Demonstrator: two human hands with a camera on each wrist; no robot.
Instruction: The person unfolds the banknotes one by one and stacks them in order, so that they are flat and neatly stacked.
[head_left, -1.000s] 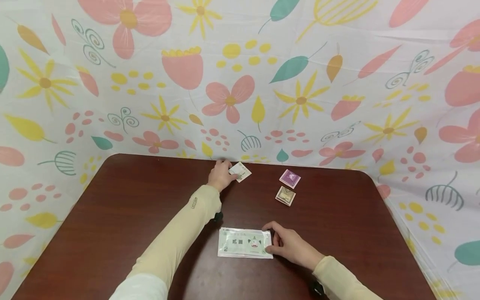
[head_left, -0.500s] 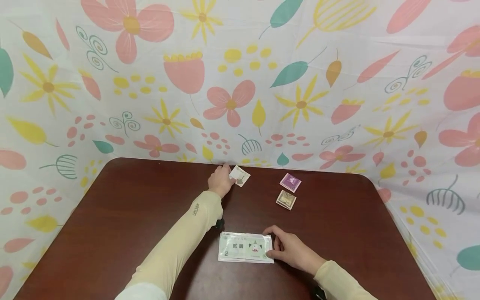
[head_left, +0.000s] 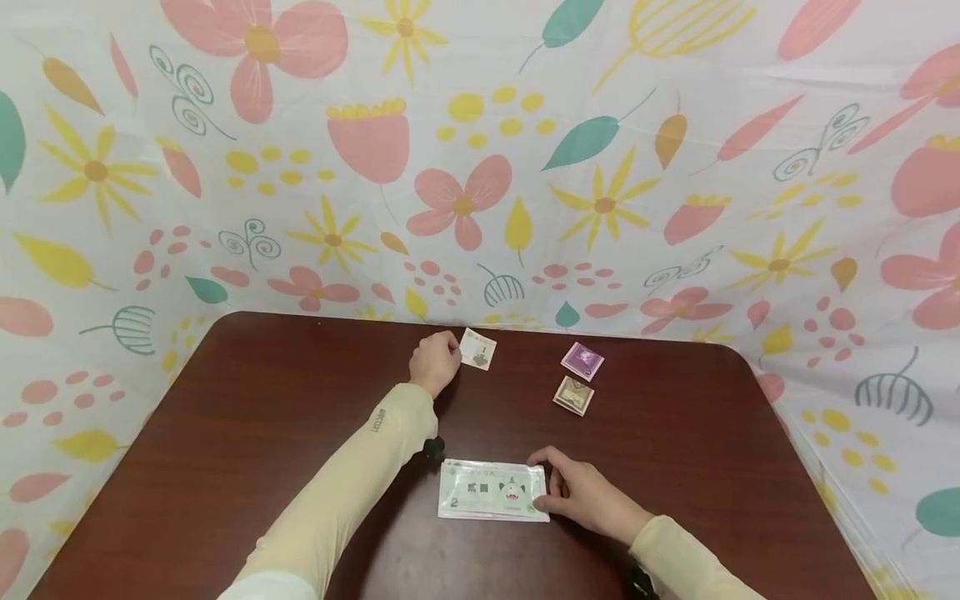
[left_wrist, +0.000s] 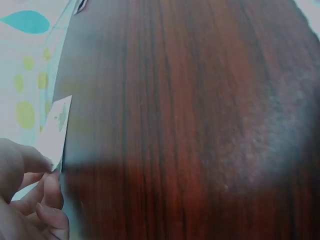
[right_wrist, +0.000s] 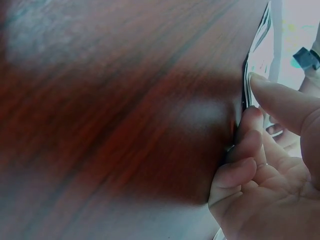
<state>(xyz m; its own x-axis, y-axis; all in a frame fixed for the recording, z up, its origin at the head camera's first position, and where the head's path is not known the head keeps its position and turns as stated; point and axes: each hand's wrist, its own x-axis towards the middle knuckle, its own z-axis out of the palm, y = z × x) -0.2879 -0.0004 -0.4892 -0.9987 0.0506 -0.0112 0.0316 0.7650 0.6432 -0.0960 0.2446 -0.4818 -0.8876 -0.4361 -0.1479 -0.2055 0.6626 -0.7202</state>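
At the far edge of the table, my left hand (head_left: 435, 364) pinches the left side of a small pale folded banknote (head_left: 478, 350) printed with a 1. The left wrist view shows thumb and fingertip meeting at the corner of this note (left_wrist: 56, 132). Nearer to me lies a stack of long pale green banknotes (head_left: 487, 492), the top one marked 2 with a cartoon face. My right hand (head_left: 592, 496) grips the stack's right end. In the right wrist view its thumb (right_wrist: 282, 100) presses the top face, with curled fingers at the stack's edge (right_wrist: 248, 82).
Right of the left hand lie a folded purple note (head_left: 582, 361) and, just nearer, a folded brown note (head_left: 573, 395). Behind the dark wooden table (head_left: 315, 400) hangs a white cloth (head_left: 360, 192) printed with flowers and leaves.
My left fingers have drawn back slightly to the left, and the small folded note has turned a little, with more of it showing. The right hand and the green stack stay in place.
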